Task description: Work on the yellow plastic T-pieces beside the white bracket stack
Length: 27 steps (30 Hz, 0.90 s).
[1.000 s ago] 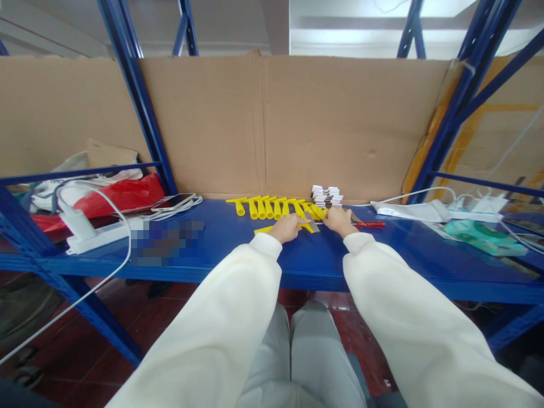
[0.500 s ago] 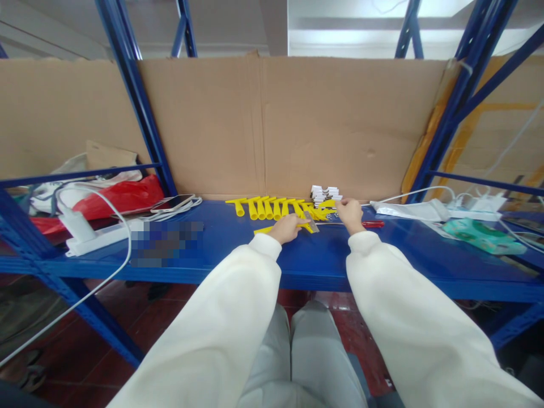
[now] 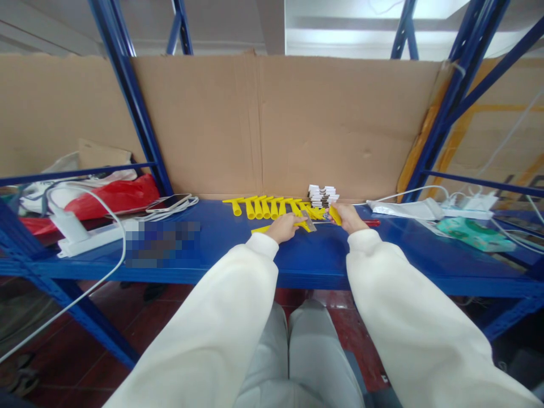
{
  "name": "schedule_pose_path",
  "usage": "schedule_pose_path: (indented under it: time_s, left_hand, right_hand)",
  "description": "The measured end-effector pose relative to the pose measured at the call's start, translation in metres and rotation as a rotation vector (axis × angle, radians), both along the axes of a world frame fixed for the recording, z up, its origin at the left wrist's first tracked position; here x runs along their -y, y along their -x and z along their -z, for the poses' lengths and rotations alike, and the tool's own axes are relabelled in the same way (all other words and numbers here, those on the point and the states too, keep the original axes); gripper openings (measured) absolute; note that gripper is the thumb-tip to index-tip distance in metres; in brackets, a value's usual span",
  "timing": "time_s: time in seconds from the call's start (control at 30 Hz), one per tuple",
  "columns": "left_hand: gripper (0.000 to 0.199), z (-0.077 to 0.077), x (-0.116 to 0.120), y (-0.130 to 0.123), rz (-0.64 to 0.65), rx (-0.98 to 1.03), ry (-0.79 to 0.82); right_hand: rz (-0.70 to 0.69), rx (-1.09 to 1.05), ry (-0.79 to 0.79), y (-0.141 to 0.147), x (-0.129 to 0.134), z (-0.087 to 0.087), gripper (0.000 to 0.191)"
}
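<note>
My left hand (image 3: 285, 228) pins a yellow scraper (image 3: 272, 228); my right hand (image 3: 349, 217), at three o'clock, grips a yellow handle (image 3: 335, 215). I'd align carefully.

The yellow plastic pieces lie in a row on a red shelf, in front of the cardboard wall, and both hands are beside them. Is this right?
Not quite: the shelf is blue, not red, as the head view shows. The rest stands: the yellow plastic pieces lie in a row in front of the cardboard wall, with the left hand and the right hand beside them.
</note>
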<state>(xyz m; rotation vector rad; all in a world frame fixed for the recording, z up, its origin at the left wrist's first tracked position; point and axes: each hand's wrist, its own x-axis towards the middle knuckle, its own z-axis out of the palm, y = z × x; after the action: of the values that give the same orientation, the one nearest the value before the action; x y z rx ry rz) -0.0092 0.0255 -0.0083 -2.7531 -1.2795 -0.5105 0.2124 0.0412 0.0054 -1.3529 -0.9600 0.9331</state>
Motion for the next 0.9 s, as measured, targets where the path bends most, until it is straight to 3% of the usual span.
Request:
schedule_pose_path:
  time_s: [0.13,0.33,0.53,0.7,0.9]
  left_hand:
    - [0.053,0.0,0.002,-0.001,-0.019,0.013,0.001]
    - [0.058,0.002,0.001,-0.001,-0.031,0.034,-0.013]
    - [0.066,0.004,-0.001,-0.002,-0.055,0.059,0.023]
    - [0.072,0.005,-0.002,-0.003,-0.063,0.103,0.027]
    - [0.075,0.006,-0.003,-0.004,-0.058,0.107,0.022]
  right_hand:
    - [-0.126,-0.019,0.081,0.001,0.0,-0.001,0.012]
    - [-0.199,-0.185,0.018,0.011,0.007,-0.005,0.024]
    - [-0.198,0.088,-0.044,0.015,0.016,-0.004,0.012]
    - [-0.21,0.351,-0.097,0.021,0.014,0.002,0.014]
    - [-0.223,0.362,-0.143,0.026,0.009,0.008,0.01]
